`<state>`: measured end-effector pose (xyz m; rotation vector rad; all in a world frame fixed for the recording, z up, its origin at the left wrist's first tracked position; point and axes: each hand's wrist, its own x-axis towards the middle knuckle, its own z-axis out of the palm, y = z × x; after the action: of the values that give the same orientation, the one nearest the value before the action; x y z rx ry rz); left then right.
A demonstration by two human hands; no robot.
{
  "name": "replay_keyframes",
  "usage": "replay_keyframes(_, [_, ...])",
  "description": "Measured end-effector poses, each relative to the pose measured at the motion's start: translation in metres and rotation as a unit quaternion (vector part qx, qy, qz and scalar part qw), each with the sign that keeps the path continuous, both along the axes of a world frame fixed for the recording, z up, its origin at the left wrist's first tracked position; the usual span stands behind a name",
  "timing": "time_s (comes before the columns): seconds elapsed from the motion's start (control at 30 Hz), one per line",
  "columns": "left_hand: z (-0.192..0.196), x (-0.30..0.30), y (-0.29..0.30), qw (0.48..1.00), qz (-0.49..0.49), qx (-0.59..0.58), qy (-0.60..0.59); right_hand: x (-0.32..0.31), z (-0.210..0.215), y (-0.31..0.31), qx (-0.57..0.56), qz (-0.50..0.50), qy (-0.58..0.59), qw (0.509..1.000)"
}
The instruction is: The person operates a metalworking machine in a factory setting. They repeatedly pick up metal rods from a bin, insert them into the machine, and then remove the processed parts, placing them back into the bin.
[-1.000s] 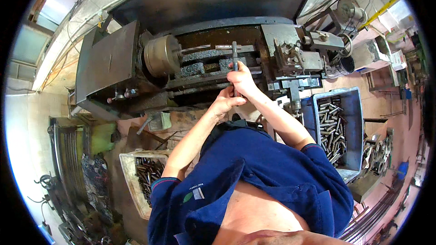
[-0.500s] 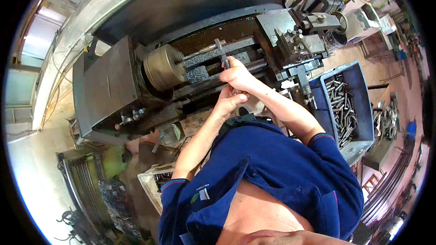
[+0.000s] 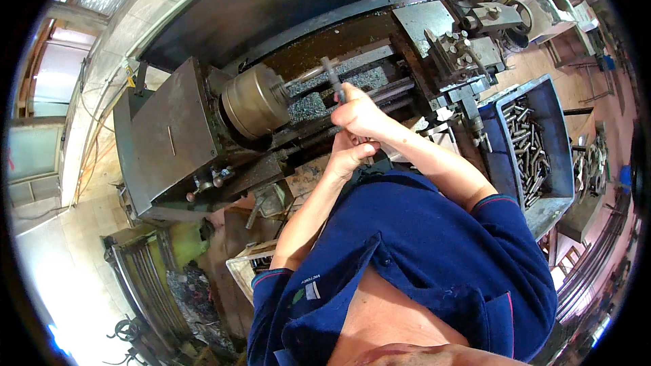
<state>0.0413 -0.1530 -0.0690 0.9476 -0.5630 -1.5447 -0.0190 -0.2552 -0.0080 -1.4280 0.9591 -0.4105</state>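
Note:
Over the bed of a metal lathe, my right hand [image 3: 359,114] is closed around a grey caliper [image 3: 333,80], its jaw end pointing up and away from me. Just below, my left hand [image 3: 350,156] is closed with fingertips pinched close under the right one; what they hold is mostly hidden. Beyond and to the left of my hands is the lathe chuck [image 3: 255,102], with a thin metal bar [image 3: 305,77] sticking out of it to the right. The caliper's tip appears near the bar's end; I cannot tell whether they touch.
The headstock [image 3: 168,132] with its levers stands at left. Metal chips [image 3: 308,107] lie on the bed. At right are the tool post [image 3: 456,61] and a blue bin [image 3: 561,139] of short metal pieces [image 3: 527,152]. A dark splash guard [image 3: 291,7] runs behind.
The view has shifted slightly, so the lathe and bin sit a little further right in it. Both hands keep nearly the same grip and place.

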Motion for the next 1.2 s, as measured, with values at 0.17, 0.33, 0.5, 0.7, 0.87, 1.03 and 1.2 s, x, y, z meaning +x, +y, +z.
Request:
replay_keyframes(0.17, [-0.006, 0.006, 0.005, 1.000, 0.004, 0.024, 0.000, 0.004, -0.008, 0.001, 0.009, 0.029, 0.018, 0.999])
replay_keyframes(0.33, [-0.010, 0.004, 0.003, 1.000, -0.023, 0.016, -0.012, -0.001, -0.017, 0.000, -0.009, -0.026, 0.003, 1.000])
replay_keyframes(0.5, [-0.009, 0.013, 0.005, 0.999, -0.010, 0.032, 0.011, 0.008, -0.016, 0.003, -0.014, 0.020, -0.024, 0.999])
replay_keyframes(0.7, [-0.017, 0.004, 0.003, 1.000, -0.018, -0.014, -0.015, -0.003, -0.014, 0.001, -0.033, -0.057, 0.029, 0.997])
replay_keyframes(0.87, [-0.019, 0.011, 0.006, 1.000, 0.013, -0.012, 0.013, 0.010, -0.020, 0.004, -0.034, 0.004, 0.003, 0.999])
replay_keyframes(1.03, [-0.020, 0.006, 0.002, 0.999, -0.028, -0.017, 0.004, 0.000, -0.017, 0.000, -0.056, -0.038, 0.028, 0.997])
replay_keyframes(1.2, [-0.016, 0.010, 0.004, 1.000, 0.001, -0.011, -0.014, 0.006, -0.011, 0.003, -0.006, 0.015, -0.012, 1.000])
